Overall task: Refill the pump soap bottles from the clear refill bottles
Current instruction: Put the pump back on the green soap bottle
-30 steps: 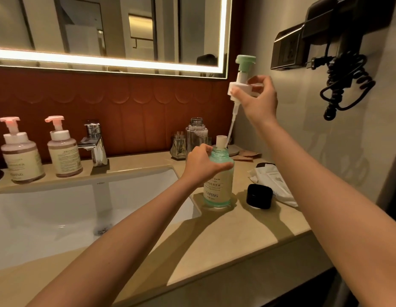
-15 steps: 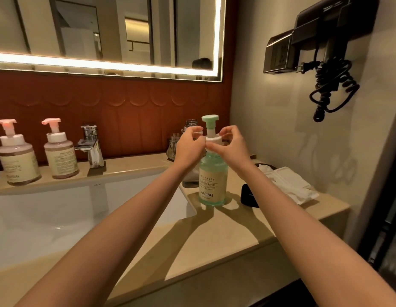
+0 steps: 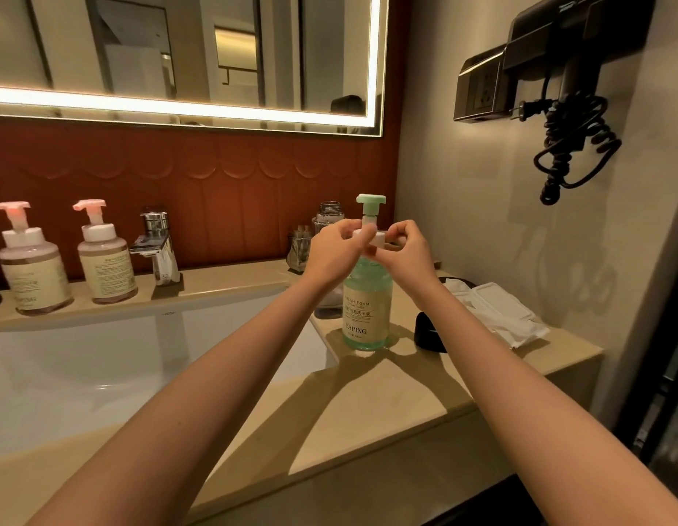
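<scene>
Since a second ago we have brought the pump (image 3: pixel 371 206) down out of the air and seated it in the green soap bottle (image 3: pixel 368 309). Our fingertips pinch its white collar (image 3: pixel 379 237) from both sides, left hand (image 3: pixel 331 254) and right hand (image 3: pixel 407 254) curled close around it (the green head rises above our knuckles). That bottle stands upright on the counter (image 3: pixel 368 404), just right of the sink (image 3: pixel 102 373), with the clear refill bottle (image 3: pixel 329 218) behind it and a black cap (image 3: pixel 428 332) beside it.

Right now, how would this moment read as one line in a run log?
stage: capping green soap bottle | left hand: pinches pump collar | right hand: pinches pump collar | bottle: upright on counter
</scene>
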A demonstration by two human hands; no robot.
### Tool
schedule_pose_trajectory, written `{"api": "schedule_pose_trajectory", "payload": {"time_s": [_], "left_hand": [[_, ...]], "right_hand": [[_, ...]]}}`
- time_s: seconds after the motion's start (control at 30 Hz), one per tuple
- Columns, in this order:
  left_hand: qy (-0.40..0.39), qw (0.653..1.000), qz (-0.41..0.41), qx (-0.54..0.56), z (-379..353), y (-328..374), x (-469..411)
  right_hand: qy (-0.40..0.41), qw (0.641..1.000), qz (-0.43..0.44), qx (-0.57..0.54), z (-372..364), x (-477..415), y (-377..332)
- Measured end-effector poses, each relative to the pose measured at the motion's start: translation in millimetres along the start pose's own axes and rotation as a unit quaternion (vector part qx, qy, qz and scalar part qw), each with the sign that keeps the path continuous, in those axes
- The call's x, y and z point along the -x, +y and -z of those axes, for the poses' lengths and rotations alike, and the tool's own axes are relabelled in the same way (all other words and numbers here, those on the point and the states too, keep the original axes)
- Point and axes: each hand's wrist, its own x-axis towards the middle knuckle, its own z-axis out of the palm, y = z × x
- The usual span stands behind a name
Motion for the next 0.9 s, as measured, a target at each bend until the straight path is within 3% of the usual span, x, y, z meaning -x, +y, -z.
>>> {"api": "schedule_pose_trajectory", "payload": {"time_s": [0.27, 0.53, 0.7, 0.9], "left_hand": [[-0.023, 0.999, -0.020, -0.020, -1, -2, -6], [-0.047, 0.998, -0.009, -0.051, -2, -8, -2], [-0.086, 0.994, 0.017, -0.069, 1, -7, -3], [-0.088, 0.992, 0.023, -0.084, -2, 1, -8]], "right_hand": [[-0.018, 1.000, -0.020, 0.016, 4, 0, 2], [-0.095, 0.984, -0.139, 0.059, -5, 21, 23], [-0.038, 0.985, -0.154, 0.073, -16, 32, 36], [-0.036, 0.984, -0.151, 0.090, -14, 33, 35]]}}
